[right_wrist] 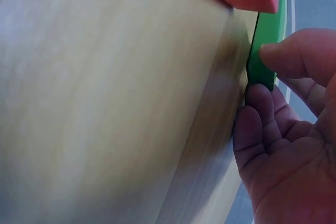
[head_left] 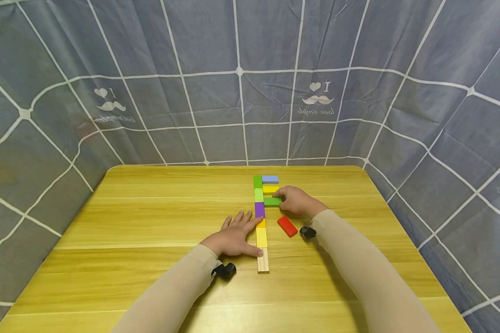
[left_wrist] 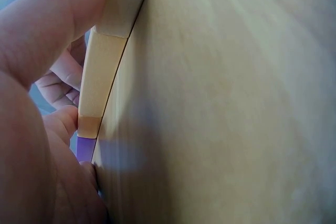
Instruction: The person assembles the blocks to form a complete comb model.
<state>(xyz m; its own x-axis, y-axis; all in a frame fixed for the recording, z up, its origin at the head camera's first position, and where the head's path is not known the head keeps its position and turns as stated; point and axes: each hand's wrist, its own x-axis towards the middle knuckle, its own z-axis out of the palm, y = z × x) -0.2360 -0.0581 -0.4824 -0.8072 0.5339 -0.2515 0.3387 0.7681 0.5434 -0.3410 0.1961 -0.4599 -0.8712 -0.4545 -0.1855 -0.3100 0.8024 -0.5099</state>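
Observation:
A straight column of coloured wooden blocks runs away from me: plain wood (head_left: 263,262), yellow (head_left: 261,237), orange (head_left: 261,224), purple (head_left: 259,209), light green (head_left: 259,195) and dark green (head_left: 257,181). My left hand (head_left: 235,236) lies spread along its left side, thumb on the plain block and index finger near the orange one. At the column's right side, my right hand (head_left: 297,202) pinches the outer end of a green block (head_left: 271,202), whose inner end meets the column. The thumb shows on that block (right_wrist: 266,30) in the right wrist view.
Beyond the green block, a yellow block (head_left: 271,189) and a blue block (head_left: 270,179) also stick out rightward from the column. A red block (head_left: 287,226) lies askew near my right wrist. Grey checked cloth (head_left: 216,101) hangs around the wooden table (head_left: 150,259).

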